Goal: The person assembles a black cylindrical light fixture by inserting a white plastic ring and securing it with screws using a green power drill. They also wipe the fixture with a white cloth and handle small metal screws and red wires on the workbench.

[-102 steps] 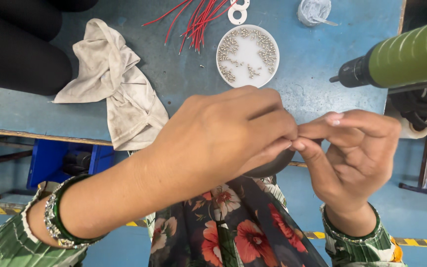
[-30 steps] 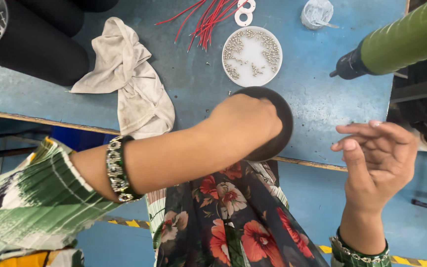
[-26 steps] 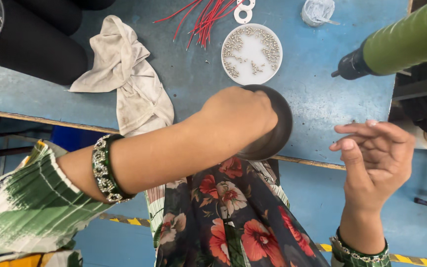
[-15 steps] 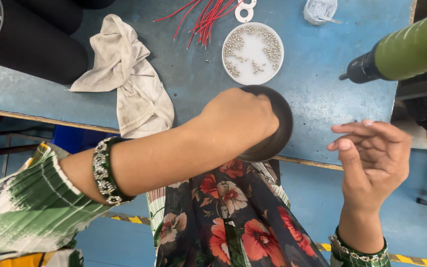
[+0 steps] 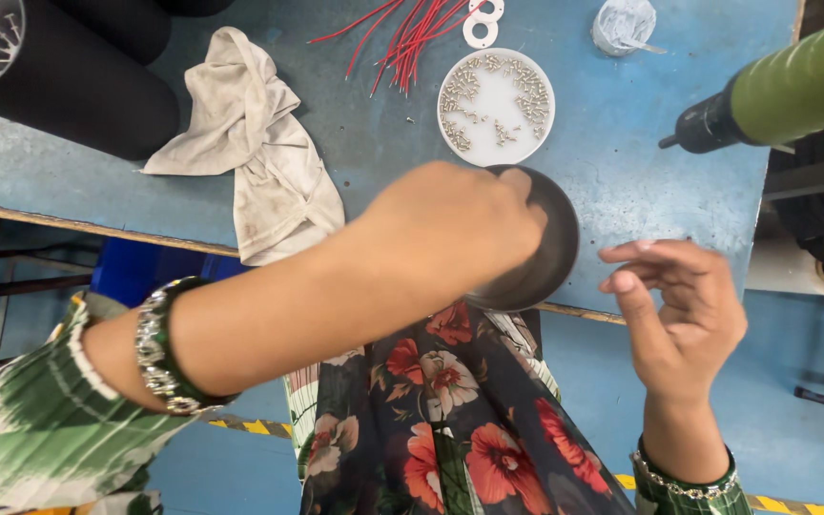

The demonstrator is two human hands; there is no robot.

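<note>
The round black dish-shaped part point(image 5: 550, 243) sits at the near edge of the worn blue table point(image 5: 641, 181), partly hanging past that edge over the lap in the flowered dress point(image 5: 450, 420). In the head view, the left hand point(image 5: 455, 234) is closed on this black part from the left side, and its fingers curl over the rim. The hand covers more than half of the part, so only its right side shows. I cannot tell what is under the hand or inside the part.

The right hand point(image 5: 679, 305) is just beside the black part, on its right, past the table's near edge. It does not touch the part. Its fingers are loosely bent and point left toward the part. The thumb and first finger come close together, but I cannot tell if they pinch something tiny. The left hand is the nearer one, since it holds the part.

Behind the black part, further in from the edge, lies a white round tray of small metal screws point(image 5: 496, 107). It is near the part but apart from it. A crumpled beige rag point(image 5: 255, 153) lies near the left end of the near edge. Thin red wires point(image 5: 402, 33) lie by the far edge. A green power screwdriver point(image 5: 784, 95) hangs over the right edge, and its far end is cut off.
</note>
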